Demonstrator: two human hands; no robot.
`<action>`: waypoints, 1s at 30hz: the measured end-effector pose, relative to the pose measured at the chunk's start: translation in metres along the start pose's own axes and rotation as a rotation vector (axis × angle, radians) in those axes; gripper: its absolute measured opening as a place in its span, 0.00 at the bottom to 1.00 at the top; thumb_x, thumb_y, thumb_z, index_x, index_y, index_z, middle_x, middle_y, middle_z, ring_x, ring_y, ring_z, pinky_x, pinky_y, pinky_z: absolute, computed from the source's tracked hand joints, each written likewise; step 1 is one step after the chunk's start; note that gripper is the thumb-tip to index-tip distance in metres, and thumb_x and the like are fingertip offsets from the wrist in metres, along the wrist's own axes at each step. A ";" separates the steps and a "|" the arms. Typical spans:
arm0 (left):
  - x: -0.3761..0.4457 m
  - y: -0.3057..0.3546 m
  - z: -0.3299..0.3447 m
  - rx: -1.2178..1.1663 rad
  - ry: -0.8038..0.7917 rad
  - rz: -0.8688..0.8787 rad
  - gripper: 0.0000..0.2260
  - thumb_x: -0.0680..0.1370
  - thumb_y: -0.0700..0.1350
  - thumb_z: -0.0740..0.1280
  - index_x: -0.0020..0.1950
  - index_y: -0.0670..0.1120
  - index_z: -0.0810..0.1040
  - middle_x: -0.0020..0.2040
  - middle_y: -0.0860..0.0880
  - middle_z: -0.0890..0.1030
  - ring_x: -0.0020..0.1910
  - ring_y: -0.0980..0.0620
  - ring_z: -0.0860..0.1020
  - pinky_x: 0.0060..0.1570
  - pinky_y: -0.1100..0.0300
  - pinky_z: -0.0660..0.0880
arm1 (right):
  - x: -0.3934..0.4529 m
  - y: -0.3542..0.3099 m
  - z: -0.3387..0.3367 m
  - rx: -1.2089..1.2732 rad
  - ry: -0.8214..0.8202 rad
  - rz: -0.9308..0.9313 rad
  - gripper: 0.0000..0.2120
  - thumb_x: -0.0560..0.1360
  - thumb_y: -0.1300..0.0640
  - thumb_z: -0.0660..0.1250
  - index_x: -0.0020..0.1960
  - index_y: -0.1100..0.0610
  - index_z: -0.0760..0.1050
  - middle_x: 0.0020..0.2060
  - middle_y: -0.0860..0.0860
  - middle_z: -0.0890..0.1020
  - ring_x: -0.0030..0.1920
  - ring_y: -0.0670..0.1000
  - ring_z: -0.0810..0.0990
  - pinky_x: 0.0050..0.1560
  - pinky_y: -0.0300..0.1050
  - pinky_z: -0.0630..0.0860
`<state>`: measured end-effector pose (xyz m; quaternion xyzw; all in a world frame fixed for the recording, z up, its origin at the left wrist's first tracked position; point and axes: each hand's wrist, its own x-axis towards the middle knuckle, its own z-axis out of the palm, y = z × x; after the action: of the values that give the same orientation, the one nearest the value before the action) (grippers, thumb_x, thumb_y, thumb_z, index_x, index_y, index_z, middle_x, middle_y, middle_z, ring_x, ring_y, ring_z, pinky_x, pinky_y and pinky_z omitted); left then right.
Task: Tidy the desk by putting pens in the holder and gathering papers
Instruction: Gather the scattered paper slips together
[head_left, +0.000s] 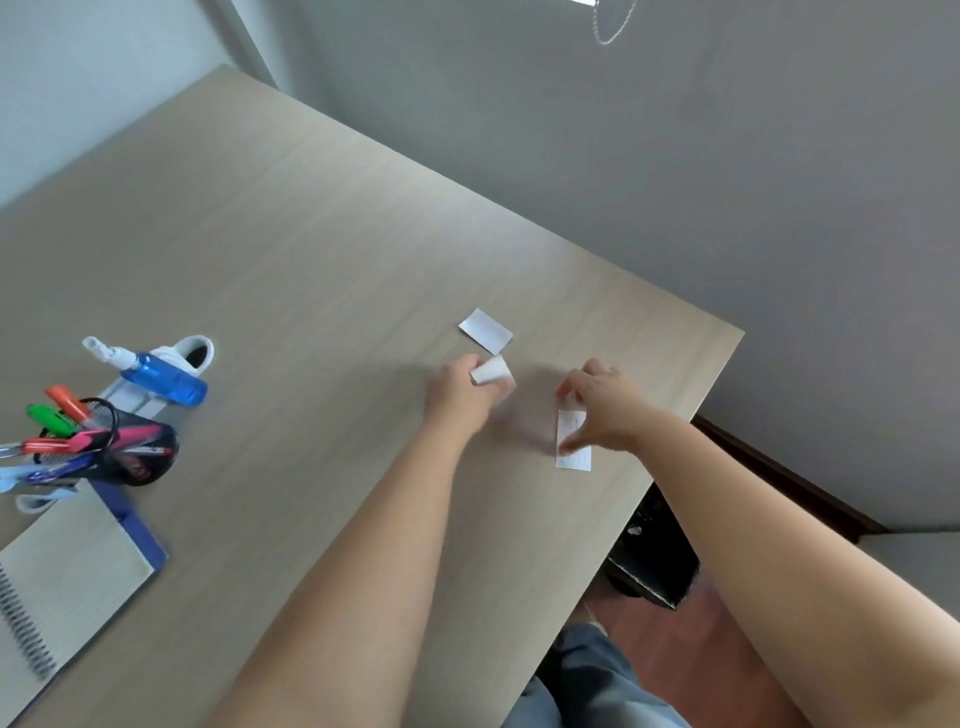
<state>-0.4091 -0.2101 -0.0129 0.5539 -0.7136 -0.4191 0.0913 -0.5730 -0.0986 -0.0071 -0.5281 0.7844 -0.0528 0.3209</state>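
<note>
Three small white paper slips are on the right part of the wooden desk (291, 249). My left hand (460, 389) is closed around one folded slip (491, 370). My right hand (605, 410) pinches a lined slip (574, 454) that lies near the desk's right edge. A third slip (485, 329) lies flat just beyond my left hand, untouched. At the far left a black mesh pen holder (137, 449) carries several coloured pens and markers (65, 410).
A blue spray bottle (161, 379) lies beside a white mug (195, 353) behind the holder. A spiral notebook (57, 587) on a blue folder sits at the lower left. The desk's right edge drops to a dark box (654, 561) on the floor.
</note>
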 end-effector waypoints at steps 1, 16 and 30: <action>0.011 0.002 -0.007 -0.003 0.058 0.006 0.11 0.71 0.50 0.74 0.40 0.46 0.75 0.48 0.45 0.78 0.42 0.47 0.75 0.40 0.58 0.68 | -0.004 0.000 0.004 -0.010 0.021 -0.002 0.33 0.60 0.48 0.80 0.61 0.50 0.73 0.53 0.50 0.69 0.55 0.53 0.69 0.57 0.44 0.70; 0.085 0.030 -0.010 0.294 -0.121 0.127 0.11 0.70 0.40 0.75 0.46 0.45 0.75 0.57 0.46 0.71 0.46 0.47 0.72 0.31 0.60 0.70 | -0.017 -0.006 0.016 0.145 0.037 0.078 0.24 0.67 0.58 0.76 0.61 0.54 0.72 0.48 0.49 0.71 0.49 0.52 0.72 0.46 0.45 0.73; 0.038 0.026 0.008 -0.071 -0.198 -0.039 0.11 0.68 0.36 0.74 0.45 0.48 0.76 0.48 0.45 0.82 0.45 0.45 0.82 0.45 0.49 0.82 | -0.066 0.015 0.050 0.677 0.449 0.384 0.10 0.67 0.54 0.76 0.41 0.57 0.77 0.34 0.50 0.78 0.33 0.49 0.74 0.32 0.42 0.70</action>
<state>-0.4467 -0.2383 -0.0128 0.5202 -0.6929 -0.4983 0.0316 -0.5416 -0.0220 -0.0229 -0.2137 0.8569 -0.3593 0.3015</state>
